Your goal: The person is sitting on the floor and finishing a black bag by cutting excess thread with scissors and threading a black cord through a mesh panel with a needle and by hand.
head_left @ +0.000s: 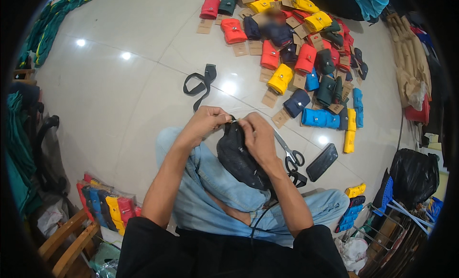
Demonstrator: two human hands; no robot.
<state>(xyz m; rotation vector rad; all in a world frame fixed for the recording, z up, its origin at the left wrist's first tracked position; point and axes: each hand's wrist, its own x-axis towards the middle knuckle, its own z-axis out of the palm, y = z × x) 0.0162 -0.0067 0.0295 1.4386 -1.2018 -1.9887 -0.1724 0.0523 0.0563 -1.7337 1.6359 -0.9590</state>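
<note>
A black mesh pouch [239,153] hangs between my hands over my crossed legs, its narrow top pointing away from me. At that top my left hand [206,126] pinches a thin pale string. From the other side my right hand [258,137] is closed, thumb and forefinger pinched at the pouch's top edge, beside the same string. What lies between the fingertips is too small to see fully. Just beyond my left hand, a loosely curled black strap [209,79] lies on the floor. Scissors [292,159] with black handles lie by my right forearm, next to a dark phone [322,162].
Rolled fabric pouches [306,58] in several colours, many with brown cardboard tags, cover the tiled floor ahead and right. A person in a blue sleeve [373,3] is beyond. More bundles [112,208] lie left, near a wooden frame [62,235]. A black bag [415,172] stands right.
</note>
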